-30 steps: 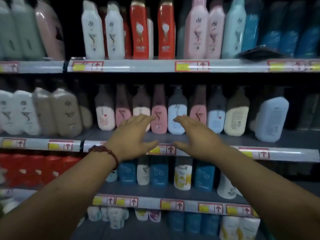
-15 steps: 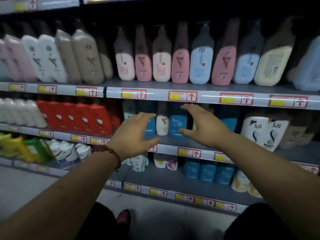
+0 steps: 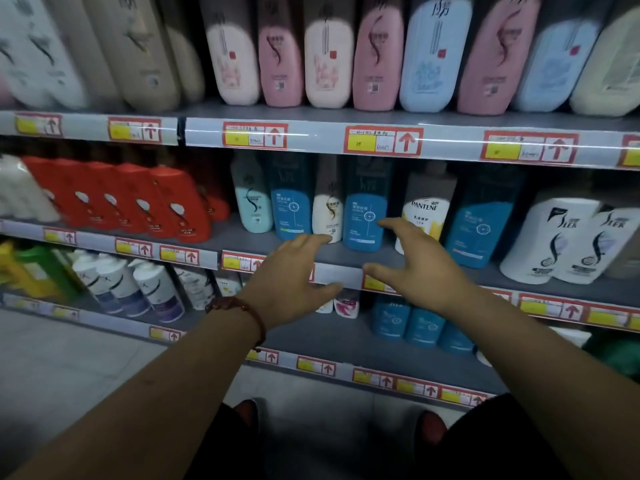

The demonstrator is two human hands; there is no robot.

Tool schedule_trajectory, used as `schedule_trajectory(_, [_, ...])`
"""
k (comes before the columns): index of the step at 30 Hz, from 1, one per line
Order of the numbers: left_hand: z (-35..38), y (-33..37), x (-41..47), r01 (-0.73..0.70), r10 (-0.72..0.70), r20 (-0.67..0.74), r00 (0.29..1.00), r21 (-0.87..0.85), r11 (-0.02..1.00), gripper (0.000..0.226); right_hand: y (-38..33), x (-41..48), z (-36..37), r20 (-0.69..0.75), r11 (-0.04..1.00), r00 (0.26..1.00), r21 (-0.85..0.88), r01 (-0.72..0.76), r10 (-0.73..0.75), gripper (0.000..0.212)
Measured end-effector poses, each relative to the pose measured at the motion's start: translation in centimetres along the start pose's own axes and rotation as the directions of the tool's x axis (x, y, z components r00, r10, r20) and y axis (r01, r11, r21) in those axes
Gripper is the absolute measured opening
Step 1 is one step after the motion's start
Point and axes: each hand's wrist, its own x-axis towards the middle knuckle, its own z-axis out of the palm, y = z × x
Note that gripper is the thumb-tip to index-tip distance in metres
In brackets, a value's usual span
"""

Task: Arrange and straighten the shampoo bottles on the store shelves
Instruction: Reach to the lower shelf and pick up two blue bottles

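Two hands held apart with fingers spread, holding nothing — left hand (image 3: 291,282) and right hand (image 3: 412,268) near a blue shampoo bottle (image 3: 363,216); contact unclear.

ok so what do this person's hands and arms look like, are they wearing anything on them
Both are bare. The left hand and right hand have no gloves, and no sleeve shows on the left forearm or the right forearm. A dark red-brown beaded bracelet circles the left wrist. The right wrist carries nothing, and no ring or watch is visible.
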Motion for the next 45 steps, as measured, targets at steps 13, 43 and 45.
schedule_trajectory(13, [3.3,-4.8,4.4,0.177,-0.194,-0.059,0.979,-0.220,0.959,0.065,2.8,4.1,4.7,-0.154,0.935,0.963,0.315,-0.165,0.222,0.064])
schedule_trajectory(43, [7.8,-12.4,13.7,0.270,-0.605,-0.262,0.752,-0.715,0.645,0.075,6.6,12.0,11.6,-0.318,0.898,0.883,0.384,-0.212,0.345,0.072])
schedule_trajectory(45, [7.6,-12.4,13.7,0.229,-0.614,-0.214,0.759,-0.796,0.560,0.076,6.2,12.2,11.3,-0.324,0.885,0.885,0.429,-0.178,0.335,0.064])
